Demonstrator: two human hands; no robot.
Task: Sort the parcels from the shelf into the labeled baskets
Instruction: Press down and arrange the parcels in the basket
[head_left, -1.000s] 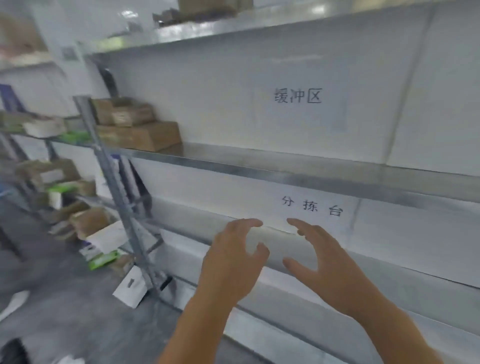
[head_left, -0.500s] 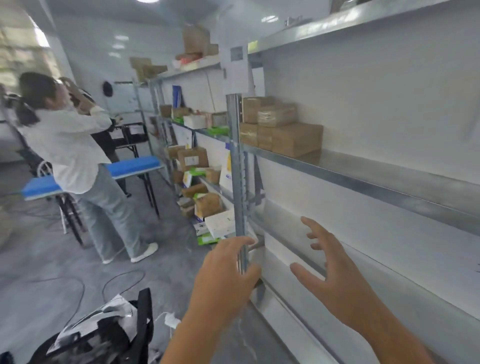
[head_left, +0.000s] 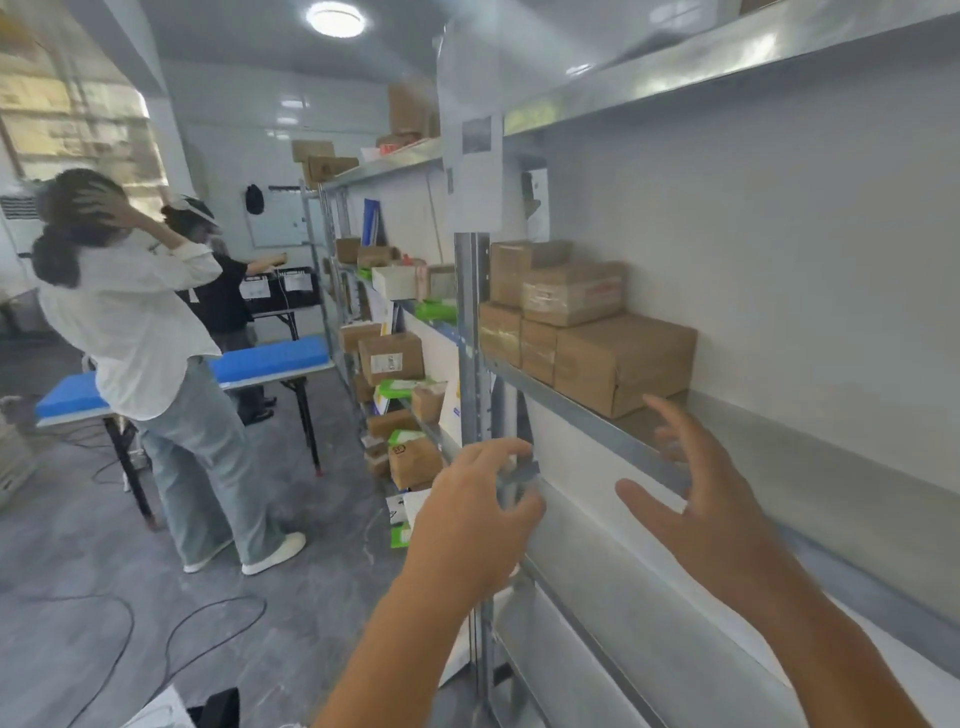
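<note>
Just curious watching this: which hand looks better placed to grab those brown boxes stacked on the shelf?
Probably the right hand. It is open, with its fingers just below the big cardboard box on the shelf. The left hand sits lower, by the upright post.

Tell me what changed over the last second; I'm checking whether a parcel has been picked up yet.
No parcel yet. The view swung left, from the labelled wall panels to the stacked cardboard parcels at the shelf's end, so the aisle and a person in a white shirt came into sight. The right hand rose toward the biggest box. Both it and the left hand stayed open and empty, and the parcels have not moved.
</note>
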